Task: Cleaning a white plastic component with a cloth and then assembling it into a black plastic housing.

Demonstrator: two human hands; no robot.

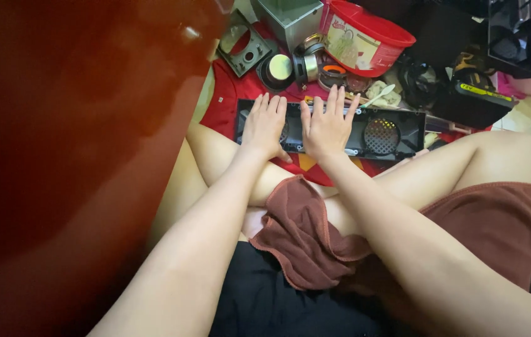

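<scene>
Seated person, legs crossed, brown shorts (315, 243) nearest the camera. Left hand (264, 126) and right hand (326, 126) lie palm-down, side by side, on a long black speaker panel (403, 134) across the knees at 12 o'clock; fingers extended and slightly apart, gripping nothing. Round mesh grille (381, 136) at 3 o'clock of the right hand. Beyond: red cloth (225, 100), loose speaker parts (306, 62), red tub (362, 40).

A red-brown blur (59, 156) masks the whole left side; the left hand (264, 125) and right hand (326, 125) hide the black panel's (396, 118) middle — its left grille mostly unseen.
</scene>
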